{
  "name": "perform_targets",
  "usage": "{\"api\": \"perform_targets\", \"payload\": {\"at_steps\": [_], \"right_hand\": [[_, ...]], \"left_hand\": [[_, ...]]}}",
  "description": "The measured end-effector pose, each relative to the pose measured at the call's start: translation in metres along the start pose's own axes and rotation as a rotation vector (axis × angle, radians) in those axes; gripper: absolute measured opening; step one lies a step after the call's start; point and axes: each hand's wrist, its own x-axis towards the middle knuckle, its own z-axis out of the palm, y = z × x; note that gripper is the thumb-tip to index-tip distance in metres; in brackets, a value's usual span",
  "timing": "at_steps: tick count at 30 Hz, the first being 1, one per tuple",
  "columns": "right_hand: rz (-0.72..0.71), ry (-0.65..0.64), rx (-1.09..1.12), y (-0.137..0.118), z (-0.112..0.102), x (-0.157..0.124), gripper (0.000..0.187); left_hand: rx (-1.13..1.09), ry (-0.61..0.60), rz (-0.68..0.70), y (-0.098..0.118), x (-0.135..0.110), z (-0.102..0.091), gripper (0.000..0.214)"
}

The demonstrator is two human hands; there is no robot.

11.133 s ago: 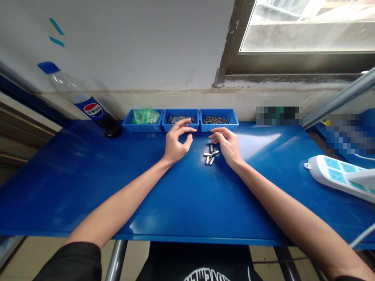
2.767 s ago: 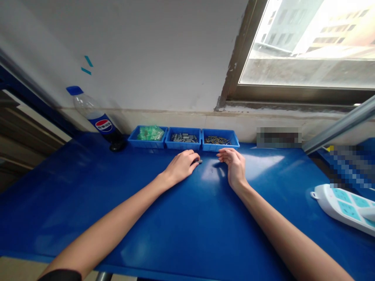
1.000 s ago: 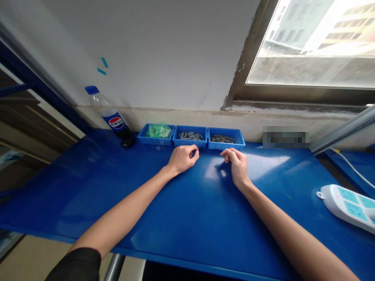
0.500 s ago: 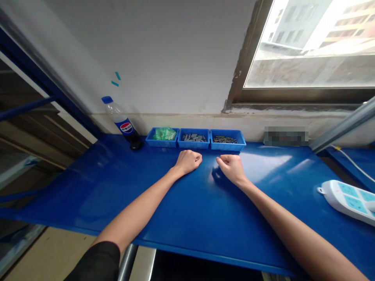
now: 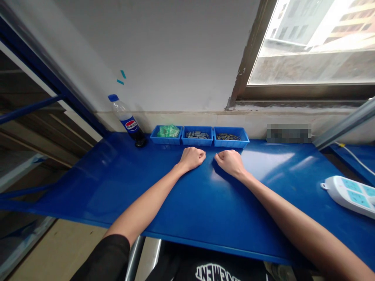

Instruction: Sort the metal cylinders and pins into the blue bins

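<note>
My left hand (image 5: 193, 157) rests as a closed fist on the blue table (image 5: 181, 195), just in front of the middle blue bin (image 5: 197, 136) of grey metal pieces. My right hand (image 5: 229, 161) is also a closed fist on the table, a short gap to the right, in front of the right bin (image 5: 231, 137) of thin dark metal parts. Nothing shows in either fist. The left bin (image 5: 166, 132) holds green pieces.
A cola bottle (image 5: 128, 121) stands at the back left by the wall. A white power strip (image 5: 350, 190) lies at the right edge. A metal rail (image 5: 345, 125) slants at the right, under a window.
The small metal pieces that lay on the table are gone from it. Both hands have curled from loose fingers into fists and drawn closer together. The view has swung left.
</note>
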Motion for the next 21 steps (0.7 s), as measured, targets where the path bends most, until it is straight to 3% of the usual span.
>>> {"api": "perform_targets", "payload": {"at_steps": [4, 7, 11, 15, 18, 21], "right_hand": [[-0.074, -0.008, -0.078, 0.000, 0.003, 0.014, 0.047], [-0.130, -0.022, -0.100, -0.003, 0.005, 0.026, 0.046], [-0.182, -0.041, -0.158, -0.007, 0.009, 0.033, 0.045], [-0.230, -0.048, -0.206, -0.007, 0.011, 0.029, 0.046], [-0.257, -0.051, -0.221, -0.007, 0.011, 0.025, 0.046], [-0.257, -0.039, -0.229, -0.007, 0.010, 0.025, 0.047]], "left_hand": [[-0.050, 0.063, 0.000, -0.002, -0.001, -0.003, 0.030], [-0.120, 0.254, 0.025, -0.004, -0.004, -0.007, 0.016], [-0.202, 0.427, 0.079, -0.007, -0.005, -0.005, 0.020], [-0.252, 0.393, 0.149, -0.008, -0.004, 0.001, 0.031], [-0.242, 0.348, 0.134, -0.008, -0.005, 0.000, 0.036], [-0.169, 0.377, 0.083, -0.005, -0.007, -0.004, 0.035]]}}
